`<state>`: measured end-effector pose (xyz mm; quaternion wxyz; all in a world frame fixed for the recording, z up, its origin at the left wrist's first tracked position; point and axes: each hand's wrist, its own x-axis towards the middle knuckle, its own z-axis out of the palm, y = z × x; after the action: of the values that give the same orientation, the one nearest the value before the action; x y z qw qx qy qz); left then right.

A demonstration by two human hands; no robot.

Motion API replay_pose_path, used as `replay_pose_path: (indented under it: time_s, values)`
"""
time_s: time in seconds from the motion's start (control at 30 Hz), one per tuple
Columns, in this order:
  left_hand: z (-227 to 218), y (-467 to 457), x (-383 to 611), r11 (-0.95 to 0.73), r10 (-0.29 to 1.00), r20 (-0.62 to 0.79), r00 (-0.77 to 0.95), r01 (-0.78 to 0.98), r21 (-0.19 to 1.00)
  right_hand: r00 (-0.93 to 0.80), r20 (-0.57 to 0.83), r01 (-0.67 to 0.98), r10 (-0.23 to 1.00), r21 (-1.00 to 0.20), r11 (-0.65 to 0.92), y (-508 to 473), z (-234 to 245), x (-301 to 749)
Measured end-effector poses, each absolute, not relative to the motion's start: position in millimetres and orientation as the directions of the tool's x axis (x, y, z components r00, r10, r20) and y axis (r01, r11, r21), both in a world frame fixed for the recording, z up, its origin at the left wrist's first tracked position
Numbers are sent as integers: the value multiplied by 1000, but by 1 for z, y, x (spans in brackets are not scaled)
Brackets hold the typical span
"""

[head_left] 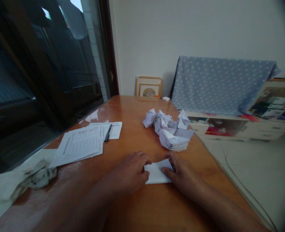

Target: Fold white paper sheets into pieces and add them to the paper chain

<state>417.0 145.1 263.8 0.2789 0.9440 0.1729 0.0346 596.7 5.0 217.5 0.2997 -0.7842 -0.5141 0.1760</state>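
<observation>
A folded sheet of white paper (pixel 157 173) lies on the wooden table (pixel 130 138), close in front of me. My left hand (pixel 135 170) grips its left edge, the thumb and curled fingers pressed to it. At the other end, my right hand (pixel 178 170) holds the paper with the thumb on top and the fingers around the far right corner. Just beyond the hands stand several folded paper boats (pixel 175 141), stacked in rows and made of printed sheets.
Printed sheets (pixel 82 145) lie at the left with a black pen (pixel 108 132) on them. A crumpled cloth (pixel 39 175) sits near the left edge. At the table's far end are a small white box (pixel 166 99) and a framed picture (pixel 149 87).
</observation>
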Motion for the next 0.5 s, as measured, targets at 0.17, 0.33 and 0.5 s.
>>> replay_pose_path:
  time_s: [0.17, 0.33, 0.5]
  values:
    - [262, 147, 417, -757, 404, -90, 910, 388, 525, 413, 43, 702, 910, -652, -288, 6, 215, 597]
    - [260, 148, 417, -716, 437, -131, 890, 432, 549, 423, 27, 704, 906, -638, -311, 6, 214, 597]
    - [263, 147, 418, -703, 470, -146, 870, 469, 535, 425, 39, 707, 904, -638, -305, 6, 214, 597]
